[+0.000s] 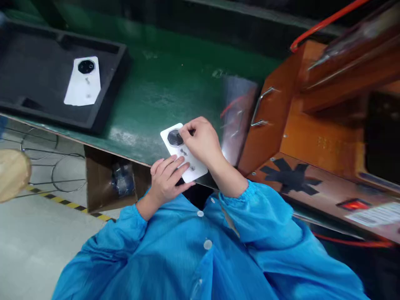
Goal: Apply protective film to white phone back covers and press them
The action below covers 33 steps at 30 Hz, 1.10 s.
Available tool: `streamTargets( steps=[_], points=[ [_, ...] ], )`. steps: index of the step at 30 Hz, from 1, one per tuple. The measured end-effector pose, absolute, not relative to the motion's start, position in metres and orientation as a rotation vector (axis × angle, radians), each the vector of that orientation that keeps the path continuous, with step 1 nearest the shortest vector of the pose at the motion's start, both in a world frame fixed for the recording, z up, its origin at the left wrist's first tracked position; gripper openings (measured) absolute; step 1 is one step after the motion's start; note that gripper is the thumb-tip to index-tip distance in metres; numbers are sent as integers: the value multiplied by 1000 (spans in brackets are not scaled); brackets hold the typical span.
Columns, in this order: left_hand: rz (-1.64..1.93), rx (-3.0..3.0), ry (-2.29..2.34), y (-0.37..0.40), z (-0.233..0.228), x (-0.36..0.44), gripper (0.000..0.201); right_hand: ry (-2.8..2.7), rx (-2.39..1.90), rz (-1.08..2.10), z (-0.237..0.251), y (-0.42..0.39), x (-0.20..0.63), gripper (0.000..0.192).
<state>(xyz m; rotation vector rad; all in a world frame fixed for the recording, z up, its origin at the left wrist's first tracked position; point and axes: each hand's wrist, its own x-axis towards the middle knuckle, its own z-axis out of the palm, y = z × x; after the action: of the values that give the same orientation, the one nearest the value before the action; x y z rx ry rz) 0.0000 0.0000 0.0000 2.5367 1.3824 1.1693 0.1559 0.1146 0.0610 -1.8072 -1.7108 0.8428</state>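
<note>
The black tray (31, 62) at left holds one white phone cover (81, 89) with a dark round camera patch. The cardboard box (96, 179) below the table edge contains clear plastic (123, 181). A wooden stool (14, 175) stands on the pale floor (40, 246) at far left. On the green table (175, 79), by the near edge, lies a second white cover (200, 168). The left hand (167, 181) lays its fingers over that cover's edge; whether it clamps, I cannot tell. The right hand (201, 139) pinches thumb and forefinger together at its dark circle. An orange cabinet (271, 129) stands rightmost.
</note>
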Motion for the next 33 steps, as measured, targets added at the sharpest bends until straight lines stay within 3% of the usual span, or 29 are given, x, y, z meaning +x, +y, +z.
streamTargets(
  steps=[17, 20, 24, 27, 31, 33],
  points=[
    [1173, 2534, 1391, 2, 0, -1, 50, -1732, -1877, 707, 59, 111, 149, 14],
    [1166, 2531, 1398, 1, 2, -1, 48, -1762, -1877, 616, 56, 111, 148, 1],
    [1147, 2526, 1412, 0, 3, 1, 47, -1776, -1809, 466, 63, 102, 155, 26],
    [1101, 2537, 1394, 0, 7, -2, 48, -1905, -1604, 445, 83, 77, 169, 28],
    [1014, 2558, 1351, 6, 26, -16, 43, -2291, -1295, 555, 113, 30, 187, 45],
    [1027, 2575, 1307, 10, 38, -24, 43, -2384, -1256, 482, 119, 11, 186, 41]
  ],
)
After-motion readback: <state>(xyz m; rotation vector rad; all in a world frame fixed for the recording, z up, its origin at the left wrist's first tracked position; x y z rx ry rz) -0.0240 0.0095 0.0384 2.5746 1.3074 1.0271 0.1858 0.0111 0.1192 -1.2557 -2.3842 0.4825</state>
